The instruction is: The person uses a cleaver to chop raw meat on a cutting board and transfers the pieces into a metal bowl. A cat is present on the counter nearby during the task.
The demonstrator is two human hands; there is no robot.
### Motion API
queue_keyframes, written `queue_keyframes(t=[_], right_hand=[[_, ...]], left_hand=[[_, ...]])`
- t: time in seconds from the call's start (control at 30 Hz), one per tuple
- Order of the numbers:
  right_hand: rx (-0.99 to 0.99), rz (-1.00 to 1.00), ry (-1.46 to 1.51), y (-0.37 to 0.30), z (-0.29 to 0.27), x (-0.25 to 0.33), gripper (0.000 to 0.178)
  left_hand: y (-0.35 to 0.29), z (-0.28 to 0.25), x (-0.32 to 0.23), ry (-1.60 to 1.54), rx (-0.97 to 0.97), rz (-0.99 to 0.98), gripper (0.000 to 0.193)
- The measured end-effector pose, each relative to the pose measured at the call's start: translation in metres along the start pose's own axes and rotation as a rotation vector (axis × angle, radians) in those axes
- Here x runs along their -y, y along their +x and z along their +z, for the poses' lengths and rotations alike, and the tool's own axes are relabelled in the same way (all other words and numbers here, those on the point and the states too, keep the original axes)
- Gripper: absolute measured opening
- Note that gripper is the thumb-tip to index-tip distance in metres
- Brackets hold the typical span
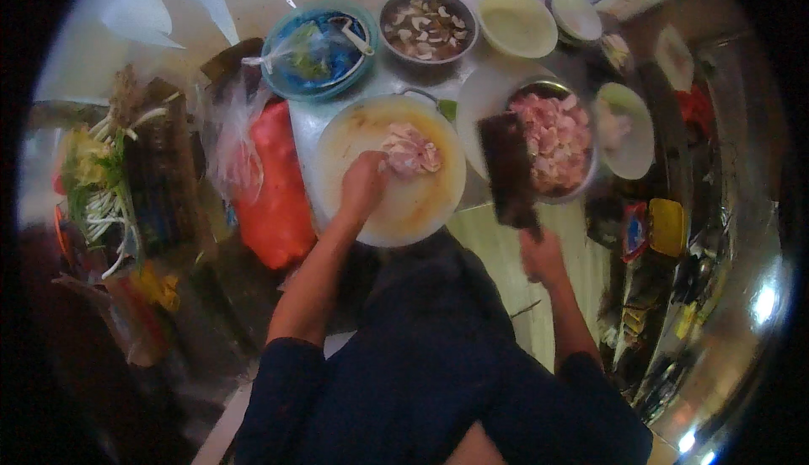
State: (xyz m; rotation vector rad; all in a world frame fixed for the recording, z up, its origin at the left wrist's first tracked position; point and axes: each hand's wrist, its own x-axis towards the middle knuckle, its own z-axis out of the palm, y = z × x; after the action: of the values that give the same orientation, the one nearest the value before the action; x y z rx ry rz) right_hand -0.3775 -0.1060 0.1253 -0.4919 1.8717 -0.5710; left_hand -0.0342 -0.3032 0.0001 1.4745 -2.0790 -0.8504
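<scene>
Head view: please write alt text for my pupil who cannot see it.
A person's right hand holds a cleaver at the left edge of a bowl of cut meat; the left hand touches more meat on a round cutting board.

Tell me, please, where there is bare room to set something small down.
The board is bare between the meat and its own near edge; a narrow table strip shows between board, basin and steel bowl. Right of the board is crowded with cleaver, right hand and chopped meat.
</scene>
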Motion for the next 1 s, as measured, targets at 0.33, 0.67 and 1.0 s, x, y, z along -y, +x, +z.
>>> queue_keyframes(t=[0.33,0.67,1.0], right_hand=[[0.230,-0.232,-0.491,-0.014,0.058,-0.049,0.051],[0.260,-0.244,-0.504,0.006,0.108,0.009,0.042],[0.309,-0.747,-0.357,0.004,0.171,0.049,0.048]], left_hand=[[-0.015,0.010,-0.009,0.267,0.131,0.021,0.016],[-0.061,-0.011,0.000,0.230,-0.137,-0.059,0.020],[-0.108,-0.002,0.015,0.068,-0.143,0.002,0.037]])
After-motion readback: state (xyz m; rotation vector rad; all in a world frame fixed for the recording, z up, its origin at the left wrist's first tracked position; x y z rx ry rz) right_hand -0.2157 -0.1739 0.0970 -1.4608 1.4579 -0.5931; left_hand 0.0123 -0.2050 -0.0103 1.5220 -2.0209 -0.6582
